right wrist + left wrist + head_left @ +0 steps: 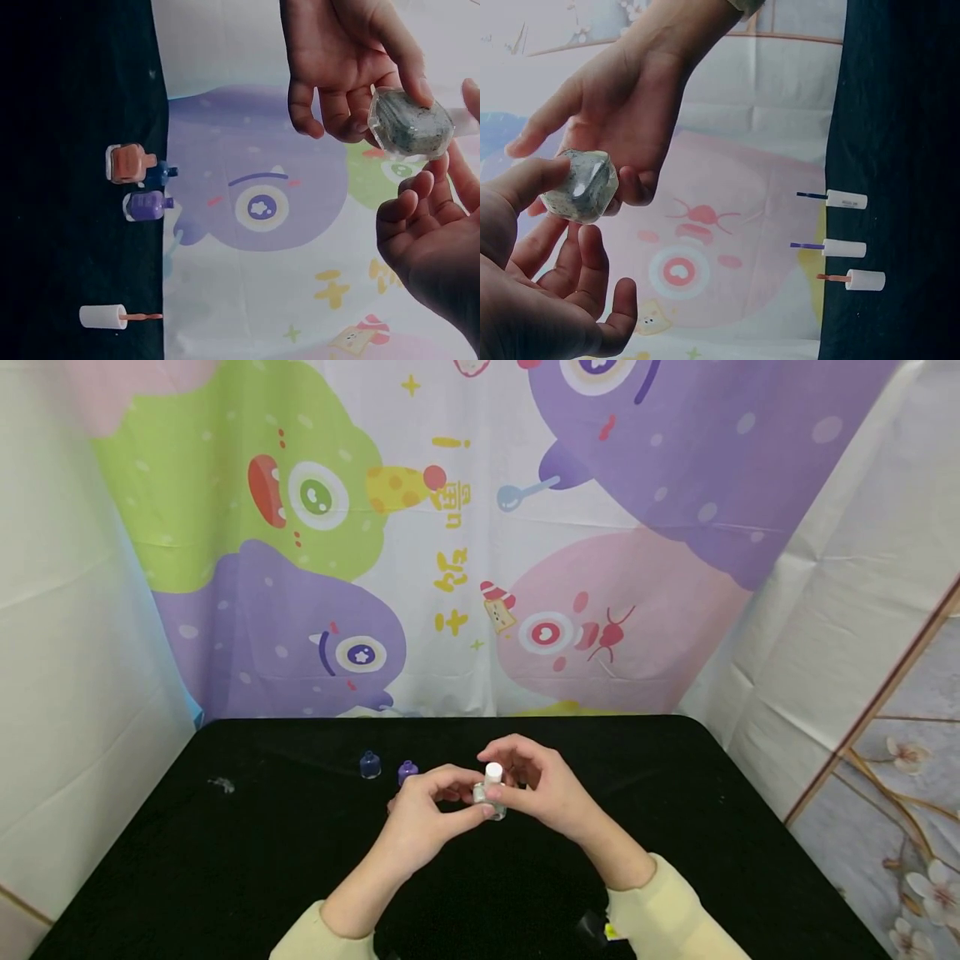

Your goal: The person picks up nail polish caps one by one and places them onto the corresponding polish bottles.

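Held up above the black table is a nail polish bottle (479, 794) of clear glass with a white cap (493, 773). My left hand (420, 822) pinches the bottle's body between thumb and fingers. On the cap, my right hand (551, 789) has thumb and fingers closed in a pinch. Greyish, speckled contents show through the glass bottom in the left wrist view. Beyond the left hand stand uncapped nail polish bottles: a dark blue one (370, 765), a purple one (407, 771) and a peach one (130, 163), which the left hand mostly hides in the head view.
White brush caps with a dark blue brush (846, 199), a purple brush (844, 248) and a peach brush (865, 280) stand on the black table (300, 860). A small whitish patch (222, 785) lies at left. Behind hangs a cartoon curtain (450, 677).
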`<state>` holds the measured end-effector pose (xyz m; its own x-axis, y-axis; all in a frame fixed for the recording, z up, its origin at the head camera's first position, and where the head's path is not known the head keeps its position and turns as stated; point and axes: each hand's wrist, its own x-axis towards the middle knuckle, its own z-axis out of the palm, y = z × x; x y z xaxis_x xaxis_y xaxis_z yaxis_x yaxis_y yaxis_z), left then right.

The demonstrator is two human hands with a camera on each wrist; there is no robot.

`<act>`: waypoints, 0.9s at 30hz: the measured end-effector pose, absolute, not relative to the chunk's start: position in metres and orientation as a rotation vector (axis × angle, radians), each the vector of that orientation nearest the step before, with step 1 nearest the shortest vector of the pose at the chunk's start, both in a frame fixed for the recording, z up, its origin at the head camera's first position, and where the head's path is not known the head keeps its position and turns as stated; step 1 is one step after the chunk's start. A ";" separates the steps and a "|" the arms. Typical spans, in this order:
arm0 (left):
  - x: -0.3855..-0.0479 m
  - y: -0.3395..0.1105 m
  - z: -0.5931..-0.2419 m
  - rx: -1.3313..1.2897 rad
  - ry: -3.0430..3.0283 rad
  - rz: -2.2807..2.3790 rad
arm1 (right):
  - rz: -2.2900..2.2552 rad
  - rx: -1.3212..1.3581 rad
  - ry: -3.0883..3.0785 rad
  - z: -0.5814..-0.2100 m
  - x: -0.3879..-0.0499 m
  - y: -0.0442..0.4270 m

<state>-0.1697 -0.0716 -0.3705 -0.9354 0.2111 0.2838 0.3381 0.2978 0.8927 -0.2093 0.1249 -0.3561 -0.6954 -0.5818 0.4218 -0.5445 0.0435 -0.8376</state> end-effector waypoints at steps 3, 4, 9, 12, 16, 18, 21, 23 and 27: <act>-0.169 -0.072 -0.370 -0.535 -2.415 -1.756 | -1.791 -1.256 2.179 -0.357 -0.209 0.127; -0.169 -0.072 -0.370 -0.539 -2.407 -1.763 | -1.800 -1.282 2.149 -0.357 -0.209 0.127; -0.169 -0.072 -0.370 -0.540 -2.392 -1.769 | -1.833 -1.378 2.046 -0.357 -0.210 0.129; -0.169 -0.072 -0.370 -0.530 -2.397 -1.759 | -1.830 -1.391 2.024 -0.357 -0.210 0.130; -0.169 -0.072 -0.370 -0.535 -2.396 -1.769 | -1.825 -1.389 2.014 -0.357 -0.210 0.129; -0.169 -0.072 -0.370 -0.544 -2.396 -1.777 | -1.825 -1.396 2.004 -0.356 -0.210 0.129; -0.169 -0.072 -0.369 -0.556 -2.401 -1.786 | -1.821 -1.406 2.001 -0.356 -0.209 0.128; -0.169 -0.072 -0.369 -0.559 -2.405 -1.785 | -1.811 -1.414 2.022 -0.357 -0.209 0.128; -0.169 -0.072 -0.369 -0.554 -2.407 -1.787 | -1.798 -1.413 2.065 -0.357 -0.209 0.128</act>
